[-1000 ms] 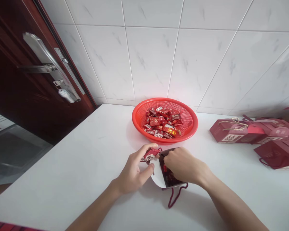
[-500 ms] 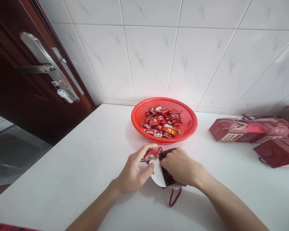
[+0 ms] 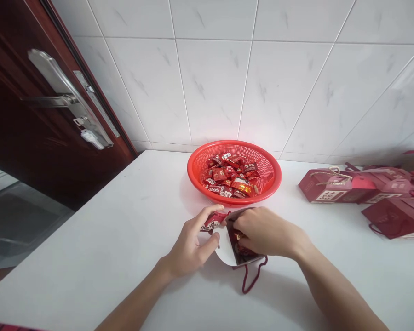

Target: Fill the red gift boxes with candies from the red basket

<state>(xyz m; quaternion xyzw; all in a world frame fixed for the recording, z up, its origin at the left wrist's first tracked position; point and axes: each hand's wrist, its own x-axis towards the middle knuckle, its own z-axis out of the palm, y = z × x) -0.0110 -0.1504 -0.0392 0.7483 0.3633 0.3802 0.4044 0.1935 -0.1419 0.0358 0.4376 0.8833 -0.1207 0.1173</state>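
An open gift box (image 3: 227, 248) with a white inner flap and a dark red cord handle (image 3: 250, 281) lies on the white table, red wrapped sweets inside it. My left hand (image 3: 193, 243) is curved round a red and white packet (image 3: 212, 222) at the box's left side, its thumb at the flap. My right hand (image 3: 262, 232) reaches into the box opening from the right; its fingertips are hidden inside, so what they hold cannot be seen. Just behind the box stands a red mesh basket (image 3: 196, 184) with wrapped sweets (image 3: 229, 174) in it.
Several dark red gift boxes (image 3: 393, 218) stand at the right near the tiled wall (image 3: 214, 82). A dark red door (image 3: 20, 138) with a metal handle and keys (image 3: 91, 138) is beyond the table's (image 3: 124, 202) left edge.
My right hand has lifted slightly and shifted right, showing more of the sweets in the box. My left hand has stayed almost in place with the packet.
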